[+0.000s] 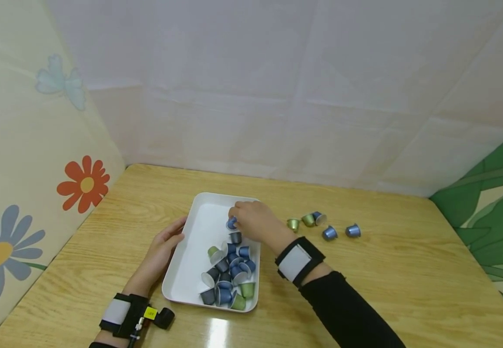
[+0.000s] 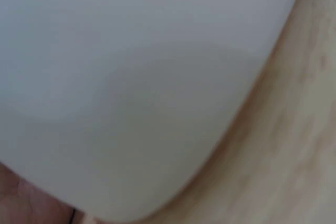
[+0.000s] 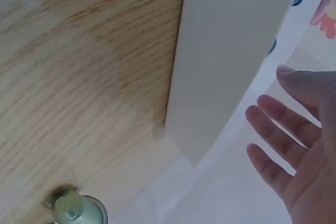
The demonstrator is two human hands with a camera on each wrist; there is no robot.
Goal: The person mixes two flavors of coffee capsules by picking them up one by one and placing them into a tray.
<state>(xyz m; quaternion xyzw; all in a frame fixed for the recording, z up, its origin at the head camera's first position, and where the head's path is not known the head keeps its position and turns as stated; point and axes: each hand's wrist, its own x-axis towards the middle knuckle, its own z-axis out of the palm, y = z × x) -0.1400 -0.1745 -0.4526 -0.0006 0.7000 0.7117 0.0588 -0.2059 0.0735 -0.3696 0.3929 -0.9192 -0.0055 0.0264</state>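
Note:
A white rectangular tray (image 1: 193, 241) holds many small coffee capsules in dark blue, grey and green, mostly heaped in its near right part. Against the tray's left side rests my left hand (image 1: 163, 247), its fingers and thumb touching the outer edge. Only a bit of that hand shows at the lower left of the left wrist view. My right hand (image 1: 253, 221) is over the tray's far right part, fingertips by a blue capsule (image 1: 231, 223). In the right wrist view, its fingers (image 3: 278, 127) and thumb are spread apart, with nothing seen between them.
On the table right of the tray lie several loose capsules: a green one (image 1: 293, 224), another green one (image 1: 308, 220) touching a blue one (image 1: 319, 218), and two more blue ones, including the rightmost capsule (image 1: 353, 230). A white cloth (image 1: 277, 96) hangs behind the table.

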